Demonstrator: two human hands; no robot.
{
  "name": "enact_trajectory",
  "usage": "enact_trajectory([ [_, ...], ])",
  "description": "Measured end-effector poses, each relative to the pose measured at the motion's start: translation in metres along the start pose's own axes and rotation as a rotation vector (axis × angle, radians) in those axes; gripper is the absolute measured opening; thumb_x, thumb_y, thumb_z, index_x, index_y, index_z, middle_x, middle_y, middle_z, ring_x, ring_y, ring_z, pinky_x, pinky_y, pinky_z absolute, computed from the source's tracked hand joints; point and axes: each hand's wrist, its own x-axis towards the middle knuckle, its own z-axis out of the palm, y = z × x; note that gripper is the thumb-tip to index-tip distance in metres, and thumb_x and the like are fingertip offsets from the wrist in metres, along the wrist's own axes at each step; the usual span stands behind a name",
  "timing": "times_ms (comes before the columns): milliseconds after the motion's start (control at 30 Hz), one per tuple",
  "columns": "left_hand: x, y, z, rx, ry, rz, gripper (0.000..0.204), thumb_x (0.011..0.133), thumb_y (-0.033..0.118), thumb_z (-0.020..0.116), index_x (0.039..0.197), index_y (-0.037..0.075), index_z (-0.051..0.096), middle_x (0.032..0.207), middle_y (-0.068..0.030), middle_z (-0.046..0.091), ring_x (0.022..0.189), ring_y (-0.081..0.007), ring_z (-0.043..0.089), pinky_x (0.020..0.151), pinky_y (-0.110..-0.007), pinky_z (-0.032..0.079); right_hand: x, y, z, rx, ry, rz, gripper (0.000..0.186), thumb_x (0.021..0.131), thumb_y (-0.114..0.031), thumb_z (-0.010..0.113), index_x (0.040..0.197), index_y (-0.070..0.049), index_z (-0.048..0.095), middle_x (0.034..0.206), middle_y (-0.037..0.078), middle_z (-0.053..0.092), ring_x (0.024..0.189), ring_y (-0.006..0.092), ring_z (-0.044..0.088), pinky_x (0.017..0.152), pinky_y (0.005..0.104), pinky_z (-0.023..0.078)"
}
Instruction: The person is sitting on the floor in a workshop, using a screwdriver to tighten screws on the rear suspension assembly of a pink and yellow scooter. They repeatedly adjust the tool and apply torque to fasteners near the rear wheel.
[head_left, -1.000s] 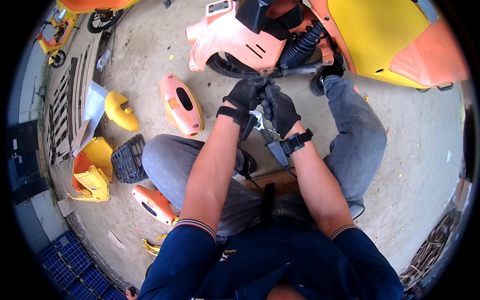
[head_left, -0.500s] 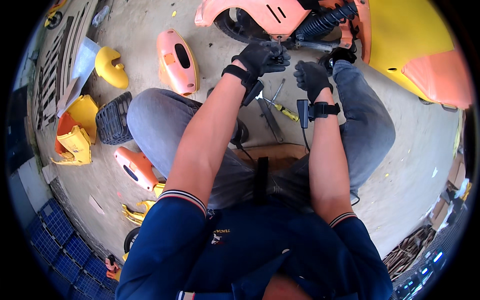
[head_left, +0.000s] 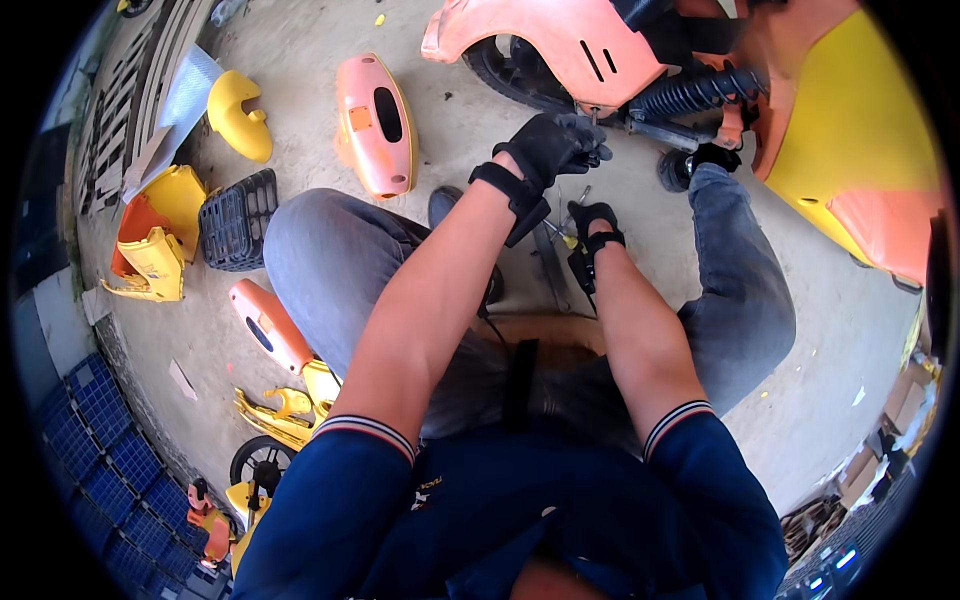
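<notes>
My left hand [head_left: 560,148], in a black glove, is closed just below the lower edge of an orange scooter body panel [head_left: 560,50]. Its fingers curl beside a small metal stem [head_left: 595,116] under that panel; what they hold is hidden. Lower and to the right, my right hand [head_left: 594,216], also gloved in black, reaches down over tools on the floor, its thumb and fingers apart. Next to it lies a screwdriver with a yellow handle [head_left: 570,241], partly covered by the hand. A dark flat metal bar [head_left: 550,268] rests to the left of my right wrist.
A black shock absorber [head_left: 700,92] and a yellow-and-orange body section [head_left: 850,150] are at upper right. Left of my arms lie an orange cover [head_left: 362,130], a yellow fender [head_left: 236,120], a black crate [head_left: 238,222] and a yellow-orange shell [head_left: 150,250]. Blue crates [head_left: 110,440] stand at lower left.
My right hand has dropped from beside the left hand toward the floor tools, its fist loosening. My left hand stays closed near the panel; the view has shifted slightly.
</notes>
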Motion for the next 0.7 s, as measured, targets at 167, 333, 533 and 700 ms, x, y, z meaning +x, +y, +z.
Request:
enact_trajectory([
  [167, -0.008, 0.001, 0.002, -0.052, 0.037, -0.006, 0.024, 0.090, 0.012, 0.055, 0.109, -0.002, 0.057, 0.098, -0.0112, 0.065, 0.092, -0.0173, 0.063, 0.082, -0.027, 0.050, 0.000, -0.002, 0.031, -0.076, 0.039, -0.088, 0.046, 0.074, -0.047, 0.062, 0.088, -0.004, 0.069, 0.093, 0.019, 0.067, 0.093, 0.0352, 0.062, 0.079, 0.0435, 0.049],
  [333, -0.006, -0.001, -0.003, -0.038, -0.013, 0.032, 0.025, 0.090, 0.011, 0.053, 0.110, -0.004, 0.057, 0.102, -0.0121, 0.064, 0.097, -0.0201, 0.063, 0.083, -0.028, 0.051, 0.004, 0.001, 0.038, 0.026, 0.023, -0.065, 0.033, 0.073, -0.034, 0.062, 0.085, -0.003, 0.067, 0.092, 0.019, 0.066, 0.090, 0.0376, 0.062, 0.076, 0.0436, 0.050],
  [533, -0.003, 0.004, -0.002, 0.019, -0.006, 0.025, 0.021, 0.090, 0.008, 0.052, 0.108, -0.002, 0.057, 0.100, -0.0113, 0.065, 0.095, -0.0198, 0.064, 0.080, -0.029, 0.051, -0.027, -0.006, -0.026, 0.728, 0.072, -0.205, 0.019, 0.079, -0.019, 0.061, 0.084, -0.001, 0.061, 0.075, 0.015, 0.063, 0.067, 0.0272, 0.064, 0.058, 0.0375, 0.052],
  [700, 0.003, 0.002, -0.001, 0.090, -0.023, 0.024, 0.021, 0.089, 0.013, 0.054, 0.106, 0.003, 0.058, 0.100, -0.0083, 0.066, 0.091, -0.0165, 0.064, 0.075, -0.028, 0.051, -0.120, -0.043, -0.157, 1.138, 0.269, -0.268, 0.018, 0.087, -0.015, 0.055, 0.084, 0.002, 0.056, 0.071, 0.009, 0.060, 0.059, 0.0154, 0.061, 0.050, 0.0294, 0.053],
])
